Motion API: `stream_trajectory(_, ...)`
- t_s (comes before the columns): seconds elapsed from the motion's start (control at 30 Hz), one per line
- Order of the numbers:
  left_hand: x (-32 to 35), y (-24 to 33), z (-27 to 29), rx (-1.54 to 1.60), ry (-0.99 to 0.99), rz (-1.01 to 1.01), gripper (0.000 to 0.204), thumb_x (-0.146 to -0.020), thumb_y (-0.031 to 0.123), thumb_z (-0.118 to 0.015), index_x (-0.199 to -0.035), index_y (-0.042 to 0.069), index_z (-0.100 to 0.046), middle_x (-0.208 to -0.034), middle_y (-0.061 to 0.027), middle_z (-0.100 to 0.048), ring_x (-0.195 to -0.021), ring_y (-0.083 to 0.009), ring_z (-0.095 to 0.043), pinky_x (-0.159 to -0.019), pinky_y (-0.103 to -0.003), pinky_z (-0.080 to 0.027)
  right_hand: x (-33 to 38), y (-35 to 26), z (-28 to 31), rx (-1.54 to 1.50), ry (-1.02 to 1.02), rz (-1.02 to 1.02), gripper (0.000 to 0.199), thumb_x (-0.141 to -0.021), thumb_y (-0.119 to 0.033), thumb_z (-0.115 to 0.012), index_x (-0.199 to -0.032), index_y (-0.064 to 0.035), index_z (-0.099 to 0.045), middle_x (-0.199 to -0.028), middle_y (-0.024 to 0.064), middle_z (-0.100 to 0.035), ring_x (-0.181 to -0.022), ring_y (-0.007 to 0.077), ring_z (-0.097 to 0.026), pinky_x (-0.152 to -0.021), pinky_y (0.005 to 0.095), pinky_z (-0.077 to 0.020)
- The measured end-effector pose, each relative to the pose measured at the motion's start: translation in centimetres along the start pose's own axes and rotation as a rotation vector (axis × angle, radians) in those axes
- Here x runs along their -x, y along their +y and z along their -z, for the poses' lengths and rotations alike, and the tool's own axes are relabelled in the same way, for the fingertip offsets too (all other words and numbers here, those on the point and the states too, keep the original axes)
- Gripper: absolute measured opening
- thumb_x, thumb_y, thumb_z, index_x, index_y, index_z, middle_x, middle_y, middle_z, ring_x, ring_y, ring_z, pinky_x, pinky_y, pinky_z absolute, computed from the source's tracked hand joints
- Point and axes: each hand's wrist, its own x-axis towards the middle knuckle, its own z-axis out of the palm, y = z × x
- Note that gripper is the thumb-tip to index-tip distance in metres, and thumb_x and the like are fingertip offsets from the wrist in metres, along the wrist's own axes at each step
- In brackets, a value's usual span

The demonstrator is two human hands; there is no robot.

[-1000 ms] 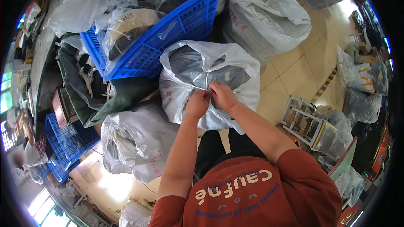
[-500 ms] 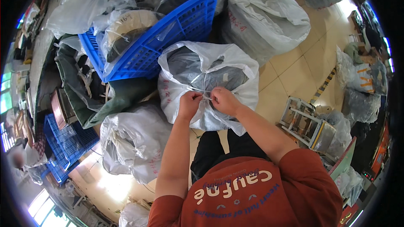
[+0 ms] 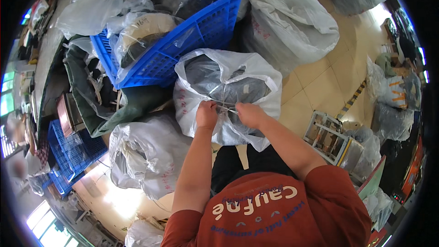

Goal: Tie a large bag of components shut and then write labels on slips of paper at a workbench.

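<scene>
In front of me stands a white woven sack (image 3: pixel 186 112) with dark, plastic-wrapped contents (image 3: pixel 203 75) showing in its mouth. A thin white string (image 3: pixel 227 108) crosses the opening and draws parts of the rim together. My left hand (image 3: pixel 207 113) is closed on one side of the string. My right hand (image 3: pixel 250 114) pinches the string on the other side, and a short stretch runs taut between the two hands. Part of the string and any knot are hard to make out at this size.
A blue plastic crate (image 3: pixel 196 27) with bagged items leans beyond the sack. Another white sack (image 3: pixel 292 23) stands far right, and a tied one (image 3: pixel 146 155) near left. A dark green bag (image 3: pixel 98 114) lies left. A metal frame (image 3: pixel 327 137) stands on the tiled floor at right.
My hands have moved slightly apart, the right one shifting right and a little down, and the string between them now stretches tighter. The view has shifted slightly.
</scene>
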Motion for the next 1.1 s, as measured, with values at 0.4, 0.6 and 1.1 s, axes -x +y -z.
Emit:
stream_trajectory(0.4, 2.3, -0.9, 4.0, -0.455, -0.243, 0.383, 0.023, -0.084, 0.025, -0.052, -0.091, 0.004, -0.057, -0.097, -0.0192, -0.06, -0.088, -0.0371, -0.056, -0.073, -0.046, -0.043, 0.5, 7.9, 0.6, 0.145, 1.149, -0.472, 0.04, -0.073, -0.03, -0.065, -0.096, 0.0, -0.052, -0.097, 0.0216, -0.055, -0.094, 0.0351, -0.053, -0.079, 0.0415, -0.0423)
stream_trajectory(0.6, 9.1, -3.1, 1.6, -0.134, -0.065, 0.43, 0.021, -0.086, 0.02, -0.046, -0.089, 0.002, -0.055, -0.085, -0.0219, -0.06, -0.085, -0.0422, -0.055, -0.073, -0.048, -0.043, 4.5, 13.5, -0.6, -0.302, 0.372, -0.537, 0.031, -0.086, -0.027, -0.047, -0.089, 0.0033, -0.052, -0.066, 0.0143, -0.054, -0.057, 0.0263, -0.055, -0.052, 0.0388, -0.0429)
stream_trajectory(1.1, 6.6, 1.1, 2.1, 0.176, 0.208, 0.219, 0.015, -0.08, 0.013, -0.055, -0.089, 0.001, -0.058, -0.086, -0.0221, -0.058, -0.084, -0.0401, -0.054, -0.073, -0.043, -0.044, 8.4, 14.1, 4.3, -0.603, 0.518, -0.257, 0.015, -0.084, -0.018, -0.053, -0.084, -0.0026, -0.052, -0.062, 0.0066, -0.048, -0.054, 0.0163, -0.048, -0.048, 0.0304, -0.0381)
